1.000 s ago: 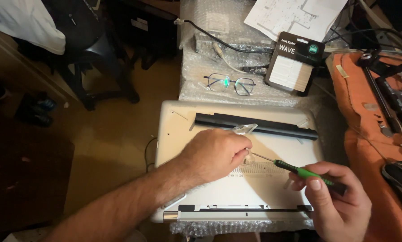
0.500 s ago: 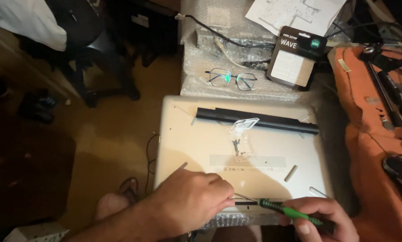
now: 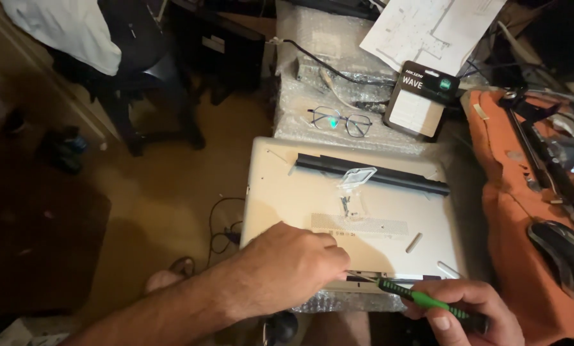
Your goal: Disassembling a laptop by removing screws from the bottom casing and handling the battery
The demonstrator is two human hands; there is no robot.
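Both of my hands are working at the six o'clock edge of the silver, upturned laptop base [image 3: 299,192] lying on bubble wrap. My left hand [image 3: 293,266] is pressing flat on the casing, fingers curled loosely and gripping nothing I can see. My right hand [image 3: 466,311] is closing around the green-and-black handled screwdriver [image 3: 421,300], its thin tip pointing toward nine o'clock and meeting the casing just beside my left fingertips. A small clear plastic bag with dark screws [image 3: 354,186] is lying near the long black strip [image 3: 370,174] at twelve o'clock. Wire-framed glasses [image 3: 340,120] are sitting beyond. If the tip is slipping, it could be scratching the casing or jabbing my left fingers, since they are so close.
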